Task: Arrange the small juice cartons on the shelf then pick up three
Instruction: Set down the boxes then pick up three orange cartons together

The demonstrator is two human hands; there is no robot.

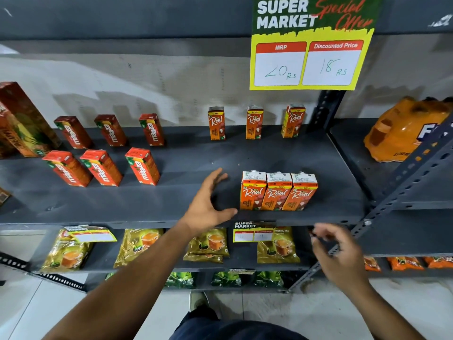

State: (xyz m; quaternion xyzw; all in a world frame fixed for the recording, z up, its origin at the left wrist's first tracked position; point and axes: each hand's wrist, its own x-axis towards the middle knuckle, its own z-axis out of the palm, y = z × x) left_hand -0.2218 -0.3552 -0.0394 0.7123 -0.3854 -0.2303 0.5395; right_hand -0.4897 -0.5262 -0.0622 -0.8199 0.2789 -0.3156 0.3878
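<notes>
Three small orange Real juice cartons [278, 191] stand side by side, touching, near the front edge of the dark grey shelf [186, 207]. Three more Real cartons [254, 123] stand spaced apart along the back. My left hand [208, 202] hovers open over the shelf just left of the front trio, fingers spread, not touching them. Below and in front of the shelf edge, to the right, my right hand [338, 251] is blurred, fingers loosely curled, holding nothing visible.
Several red Maaza cartons [143, 166] stand in two rows on the left, beside a tall pineapple carton [22, 121]. A yellow price sign [308, 45] hangs above. An orange bottle pack [404, 128] sits right of the upright post [326, 111]. Tea packets [208, 244] fill the lower shelf.
</notes>
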